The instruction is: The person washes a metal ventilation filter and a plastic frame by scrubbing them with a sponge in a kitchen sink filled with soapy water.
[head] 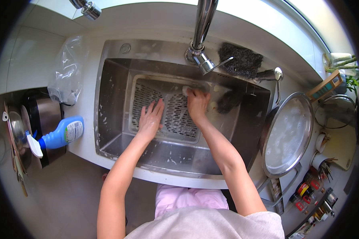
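Observation:
A slotted metal panel [179, 119], wet and foamy, lies flat in the stainless steel sink [110, 89]. My left hand [151, 119] rests on its left part with the fingers apart, holding nothing. At the panel's far right corner, my right hand [198, 103] is closed on a small pale scrubbing pad [186, 90], mostly hidden under the fingers. To the right of that hand, a dark matted piece [229, 100] lies on the sink floor; I cannot tell what it is. Suds spots dot the sink walls.
A chrome faucet [199, 50] overhangs the sink's back edge, beside a black mesh pad [240, 60]. On the right stands a large metal pot [287, 134] of cloudy, foamy liquid. A blue spray bottle [62, 133] and a clear plastic bag [68, 71] are at left.

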### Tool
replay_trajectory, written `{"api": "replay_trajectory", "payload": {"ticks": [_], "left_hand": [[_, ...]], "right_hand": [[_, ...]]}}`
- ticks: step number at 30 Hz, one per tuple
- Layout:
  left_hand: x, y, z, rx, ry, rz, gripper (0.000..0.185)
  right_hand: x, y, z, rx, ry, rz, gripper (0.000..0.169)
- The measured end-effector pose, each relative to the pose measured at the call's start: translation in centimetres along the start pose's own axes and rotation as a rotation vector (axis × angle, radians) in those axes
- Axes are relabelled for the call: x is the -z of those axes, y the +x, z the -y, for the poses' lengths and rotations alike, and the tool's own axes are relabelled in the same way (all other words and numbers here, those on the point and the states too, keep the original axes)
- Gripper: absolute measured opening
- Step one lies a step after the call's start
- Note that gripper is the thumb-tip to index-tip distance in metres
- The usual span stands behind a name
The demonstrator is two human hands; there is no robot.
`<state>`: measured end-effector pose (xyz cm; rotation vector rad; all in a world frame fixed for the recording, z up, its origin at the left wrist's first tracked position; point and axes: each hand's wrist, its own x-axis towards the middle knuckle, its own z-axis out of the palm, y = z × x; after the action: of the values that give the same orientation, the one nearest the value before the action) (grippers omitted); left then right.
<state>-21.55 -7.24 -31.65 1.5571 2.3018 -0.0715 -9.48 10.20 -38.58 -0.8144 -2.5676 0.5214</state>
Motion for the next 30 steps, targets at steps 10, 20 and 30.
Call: {"api": "replay_trajectory", "payload": {"ticks": [10,20,30], "left_hand": [[0.3,-0.5,0.3,-0.007,-0.043,-0.015,0.1],[-0.4,-0.4,0.4,-0.013,-0.013,0.006,0.1],[-0.6,-0.8,0.9,-0.017,-0.021,-0.018,0.1]], "right_hand": [[0.6,-0.3,3.0,0.162,0.179,0.057,0.031],[1.8,-2.9,2.7,0.468,0.215,0.239,0.031],[3.1,-7.9,0.5,0.714,0.256,0.381,0.029]]}}
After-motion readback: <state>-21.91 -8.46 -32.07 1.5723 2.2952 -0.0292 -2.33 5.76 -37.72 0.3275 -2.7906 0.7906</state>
